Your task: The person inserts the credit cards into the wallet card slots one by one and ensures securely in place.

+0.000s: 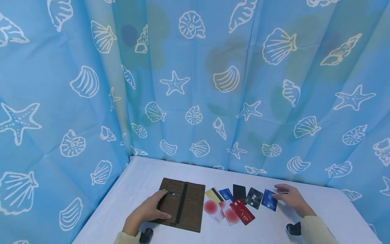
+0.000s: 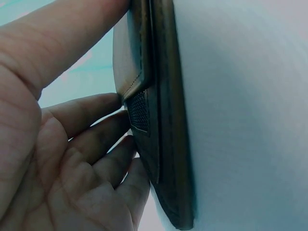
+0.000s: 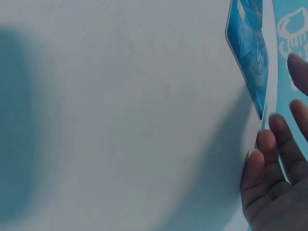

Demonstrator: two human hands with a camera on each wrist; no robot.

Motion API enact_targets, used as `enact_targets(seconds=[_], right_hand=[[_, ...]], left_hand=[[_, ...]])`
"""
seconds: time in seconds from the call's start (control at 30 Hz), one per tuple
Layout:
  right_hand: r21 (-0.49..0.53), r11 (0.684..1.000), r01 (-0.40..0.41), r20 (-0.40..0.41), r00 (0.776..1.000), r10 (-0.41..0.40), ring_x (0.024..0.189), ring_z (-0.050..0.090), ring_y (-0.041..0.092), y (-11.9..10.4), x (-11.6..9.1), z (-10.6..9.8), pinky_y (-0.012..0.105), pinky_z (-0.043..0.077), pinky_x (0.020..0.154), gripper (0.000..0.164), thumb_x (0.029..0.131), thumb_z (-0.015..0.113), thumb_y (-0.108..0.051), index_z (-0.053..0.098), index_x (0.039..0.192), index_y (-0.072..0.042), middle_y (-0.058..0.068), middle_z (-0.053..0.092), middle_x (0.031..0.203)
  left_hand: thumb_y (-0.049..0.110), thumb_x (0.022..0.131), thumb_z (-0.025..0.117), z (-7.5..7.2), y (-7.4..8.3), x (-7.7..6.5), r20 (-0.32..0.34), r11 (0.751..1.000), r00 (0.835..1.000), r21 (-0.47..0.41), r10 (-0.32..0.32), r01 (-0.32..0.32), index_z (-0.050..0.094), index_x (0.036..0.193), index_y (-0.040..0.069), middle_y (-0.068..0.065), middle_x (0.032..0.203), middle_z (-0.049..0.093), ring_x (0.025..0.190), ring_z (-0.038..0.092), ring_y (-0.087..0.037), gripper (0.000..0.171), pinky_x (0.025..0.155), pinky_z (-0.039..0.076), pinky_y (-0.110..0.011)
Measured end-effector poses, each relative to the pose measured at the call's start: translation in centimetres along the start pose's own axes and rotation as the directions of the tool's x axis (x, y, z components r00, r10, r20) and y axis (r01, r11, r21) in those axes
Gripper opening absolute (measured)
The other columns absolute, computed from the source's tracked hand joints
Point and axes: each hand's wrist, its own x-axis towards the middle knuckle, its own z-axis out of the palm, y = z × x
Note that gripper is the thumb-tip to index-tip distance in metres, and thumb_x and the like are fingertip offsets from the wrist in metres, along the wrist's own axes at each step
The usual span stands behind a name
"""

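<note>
A brown long wallet (image 1: 192, 210) lies spread open on the table, a dark band (image 1: 181, 203) running down its middle. My left hand (image 1: 150, 207) rests on its left half, thumb near the lower edge and fingertips higher up. Close beside those fingertips, a dark card edge (image 1: 174, 194) shows in a slot. In the left wrist view the wallet (image 2: 166, 120) appears edge-on, with relaxed fingers (image 2: 96, 118) touching it. At the right, my right hand (image 1: 293, 199) has its fingertips over the edge of a blue card (image 1: 269, 200); the right wrist view shows loosely spread fingers (image 3: 276, 163) beside it.
Between wallet and blue card lie several cards: a yellow one (image 1: 214, 195), another blue one (image 1: 225, 194), a black one (image 1: 239, 192), a black Vip card (image 1: 254, 198), a red VIP card (image 1: 242, 212) and white ones with red circles (image 1: 213, 210). Blue seashell curtains (image 1: 195, 84) surround the white table (image 1: 146, 166).
</note>
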Motion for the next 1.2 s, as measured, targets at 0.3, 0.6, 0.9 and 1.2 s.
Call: enact_targets(seconds=[0.3,0.6,0.9,1.2], right_hand=[[-0.003,1.0,0.004,0.065,0.998,-0.003,0.126,0.043,0.051,-0.4,0.9,0.4,0.07,0.036,0.106,0.083,0.083,0.077,-0.043,0.043,0.143,0.004,0.036,0.043,0.141],[-0.035,0.999,-0.006,0.109,0.994,0.01,0.122,0.044,0.048,-0.5,1.2,1.3,0.071,0.034,0.107,0.094,0.075,0.083,-0.046,0.042,0.142,0.005,0.035,0.043,0.139],[-0.062,0.998,0.01,0.136,0.991,-0.001,0.121,0.041,0.052,-0.8,0.7,1.2,0.072,0.034,0.106,0.101,0.071,0.086,-0.044,0.036,0.143,0.007,0.038,0.038,0.139],[-0.102,0.995,0.002,0.109,0.994,0.009,0.115,0.047,0.048,-0.1,0.8,1.8,0.067,0.041,0.103,0.097,0.07,0.089,-0.038,0.038,0.138,0.009,0.038,0.042,0.133]], left_hand=[[0.035,0.068,0.091,-0.7,0.0,-0.2,-0.008,1.0,1.0,-0.007,0.013,-0.013,0.044,0.146,0.004,-0.022,0.154,0.039,0.141,0.036,-0.045,0.096,0.114,0.035,-0.061],[0.036,0.067,0.091,-0.7,-0.2,-0.2,-0.003,1.0,1.0,-0.016,0.021,-0.021,0.044,0.146,0.004,-0.023,0.153,0.04,0.14,0.037,-0.046,0.096,0.112,0.036,-0.062],[0.036,0.068,0.09,-1.0,0.2,0.1,0.007,0.998,0.999,-0.032,0.047,-0.047,0.043,0.146,0.003,-0.023,0.154,0.038,0.141,0.036,-0.046,0.097,0.113,0.035,-0.062],[0.034,0.07,0.089,-0.3,-0.1,-0.2,0.026,0.998,0.998,-0.051,0.049,-0.047,0.043,0.146,0.001,-0.026,0.153,0.039,0.14,0.036,-0.048,0.094,0.112,0.034,-0.064]])
